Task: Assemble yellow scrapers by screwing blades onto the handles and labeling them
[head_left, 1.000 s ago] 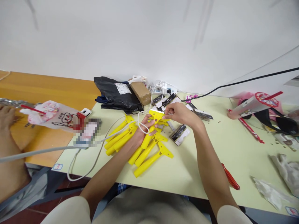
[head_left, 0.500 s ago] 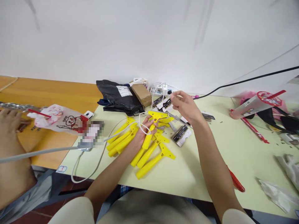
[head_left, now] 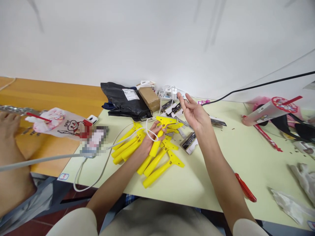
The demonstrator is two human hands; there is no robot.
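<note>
**A:** What does the person have in hand?

**B:** The left hand [head_left: 150, 141] is closed around a bright yellow plastic scraper [head_left: 155, 147], just below its flat, T-shaped head, and holds it over the pile. A white cable [head_left: 128, 136] loops across those fingers. The right hand [head_left: 194, 113] is open and empty, with its fingers spread, raised clear of everything.

**A:** How would that scraper handle?

**B:** It looks light and stiff, moulded in one piece. The long round handle seems the safest place to take hold. The head looks thinner, and its smooth plastic may slip a little in the fingers.

**A:** Where is it, and what lies around it?

**B:** It is directly above the heap of loose yellow scrapers [head_left: 157, 172], on the pale green tabletop [head_left: 197, 190]. They lie crossed over one another — handles pointing in several directions. A black-and-white packaging card [head_left: 189, 143] sits just beside the heap, and a grey metal strip [head_left: 183, 124] lies among the heads.

**A:** Anything farther back?

**B:** A black plastic bag [head_left: 123, 100] and a brown cardboard box [head_left: 149, 99] sit near the wall — well apart from the hands.
</note>
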